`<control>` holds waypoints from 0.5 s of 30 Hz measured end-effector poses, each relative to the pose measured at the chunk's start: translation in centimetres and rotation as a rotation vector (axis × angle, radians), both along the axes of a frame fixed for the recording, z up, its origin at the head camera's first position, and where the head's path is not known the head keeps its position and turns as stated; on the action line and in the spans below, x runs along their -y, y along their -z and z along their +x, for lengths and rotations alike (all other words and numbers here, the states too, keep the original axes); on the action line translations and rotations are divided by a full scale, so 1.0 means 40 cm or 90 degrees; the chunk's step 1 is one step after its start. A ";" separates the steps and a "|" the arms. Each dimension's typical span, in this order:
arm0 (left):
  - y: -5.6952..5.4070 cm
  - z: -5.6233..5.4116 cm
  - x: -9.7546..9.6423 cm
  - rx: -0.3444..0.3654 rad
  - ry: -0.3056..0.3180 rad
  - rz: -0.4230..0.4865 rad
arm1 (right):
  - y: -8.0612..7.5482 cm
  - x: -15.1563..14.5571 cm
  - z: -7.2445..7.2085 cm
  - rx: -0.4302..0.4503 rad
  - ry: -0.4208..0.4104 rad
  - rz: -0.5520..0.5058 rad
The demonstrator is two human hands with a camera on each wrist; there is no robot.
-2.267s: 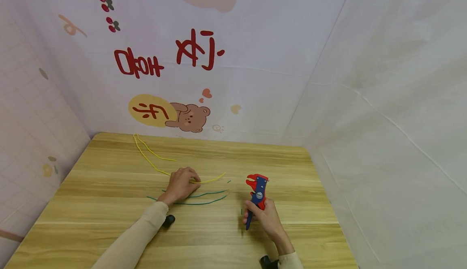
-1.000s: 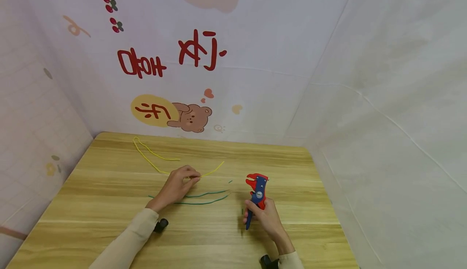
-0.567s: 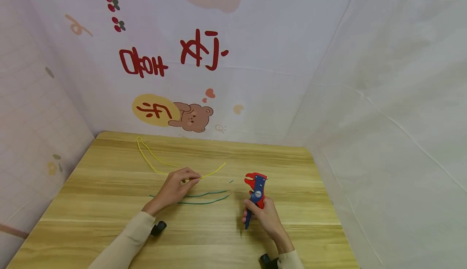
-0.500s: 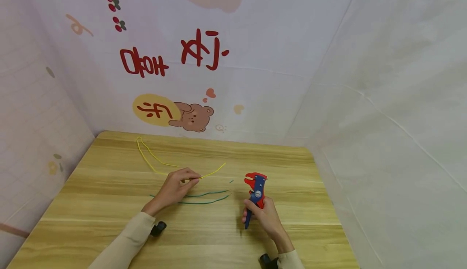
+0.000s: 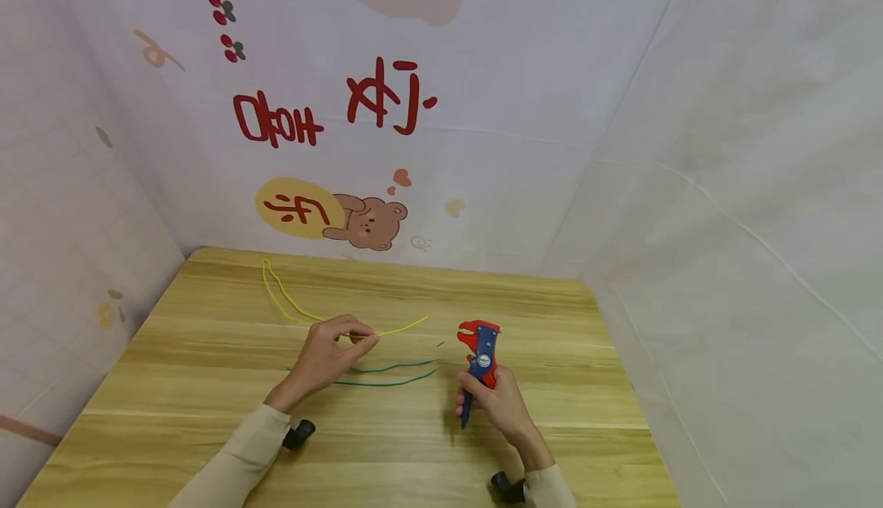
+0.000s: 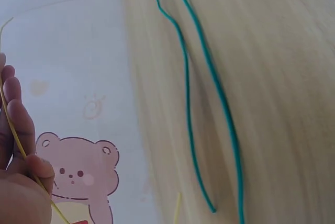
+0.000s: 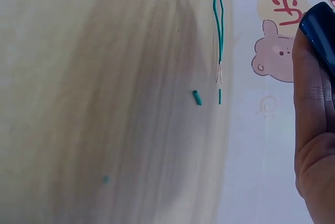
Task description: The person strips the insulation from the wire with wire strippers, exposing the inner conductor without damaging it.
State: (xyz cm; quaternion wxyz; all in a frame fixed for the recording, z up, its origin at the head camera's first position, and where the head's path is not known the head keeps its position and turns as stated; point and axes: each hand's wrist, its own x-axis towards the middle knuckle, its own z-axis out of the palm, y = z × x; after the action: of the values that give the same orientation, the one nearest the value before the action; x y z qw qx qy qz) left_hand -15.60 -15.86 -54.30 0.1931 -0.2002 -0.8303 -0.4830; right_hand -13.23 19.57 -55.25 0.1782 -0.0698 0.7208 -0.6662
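Observation:
A thin yellow wire point(image 5: 407, 327) is pinched between the thumb and fingers of my left hand point(image 5: 327, 351), with one end sticking out to the right. In the left wrist view the yellow wire point(image 6: 16, 136) runs across the fingers. My right hand point(image 5: 502, 407) grips the blue handle of a red-and-blue wire stripper point(image 5: 485, 355), its red jaws apart and facing left toward the wire's end. Only the tip of the blue handle point(image 7: 320, 33) shows in the right wrist view. Two green wires point(image 5: 393, 368) lie below the left hand, their bare copper ends point(image 7: 219, 73) pointing right.
Short cut bits of green insulation point(image 7: 197, 98) lie on the wooden table point(image 5: 386, 454) near the copper ends. The yellow wire's loop point(image 5: 276, 282) stretches toward the back left. A printed white cloth point(image 5: 497, 186) stands behind the table.
My left hand has shifted its hold on the yellow wire, and the wire's free end has swung up, then dipped slightly. The right hand has moved the wire stripper a little left and up.

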 end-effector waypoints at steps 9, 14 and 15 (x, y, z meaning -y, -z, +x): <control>-0.029 0.008 -0.003 -0.013 0.013 0.035 | -0.015 0.009 -0.012 -0.021 -0.041 0.000; -0.041 0.010 -0.001 -0.017 0.013 0.037 | -0.022 0.013 -0.017 -0.038 -0.080 -0.012; -0.042 0.011 -0.001 -0.017 0.012 0.037 | -0.023 0.014 -0.017 -0.042 -0.090 -0.017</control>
State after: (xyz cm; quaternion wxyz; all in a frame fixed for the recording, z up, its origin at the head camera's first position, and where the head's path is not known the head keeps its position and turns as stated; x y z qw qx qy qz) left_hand -15.16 -15.84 -52.61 0.2054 -0.2087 -0.8111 -0.5062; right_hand -13.93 19.00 -54.33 0.1995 -0.1448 0.7108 -0.6588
